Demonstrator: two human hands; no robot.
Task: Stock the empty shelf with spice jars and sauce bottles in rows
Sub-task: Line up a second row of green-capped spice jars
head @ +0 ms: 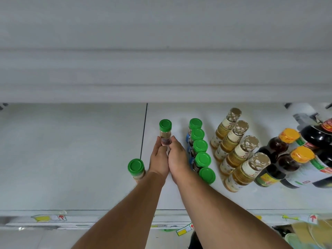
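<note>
Looking down from your head camera, you face a white shelf [71, 159] with a dark seam running front to back just left of your hands, and the pale underside of another shelf above it. Along the front edge sit price-tag strips [50, 218] with yellow patches and red arrows.

Right of your hands stands a row of five green-capped spice jars [198, 146] running front to back. Further right comes a row of four yellowish bottles with tan caps [239, 151], then dark sauce bottles with orange caps [287, 155] at the right edge. One lone green-capped jar [136, 168] stands just beside your left wrist, apart from the row.

Your left hand [159, 159] and right hand [177, 159] are pressed together side by side, both with fingers curled round the lower body of one upright spice jar [165, 133], green cap showing above your fingertips. That jar sits between the seam and the row of five, near the back. Whether its base touches the shelf you cannot tell.
</note>
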